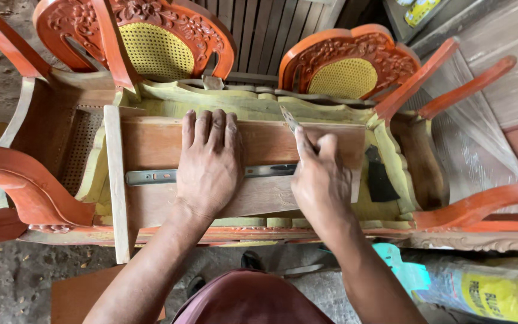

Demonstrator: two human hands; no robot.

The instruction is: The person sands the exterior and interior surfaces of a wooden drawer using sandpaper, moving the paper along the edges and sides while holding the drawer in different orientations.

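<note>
A wooden drawer box [151,144] lies on its side across an overturned orange carved chair frame [37,192]. A grey metal slide rail [151,176] runs along the drawer's side. My left hand [208,162] presses flat on the drawer, fingers spread, covering the rail's middle. My right hand [322,177] grips a small metal-tipped tool [291,120], its tip at the drawer's upper right edge, near the rail's right end.
Two orange chair backs with yellow cane panels [157,51] [343,78] stand behind. A dark flat piece [380,177] lies on the yellow frame at right. A printed sack [481,291] and a teal object [406,270] sit at lower right. Dirt floor at left.
</note>
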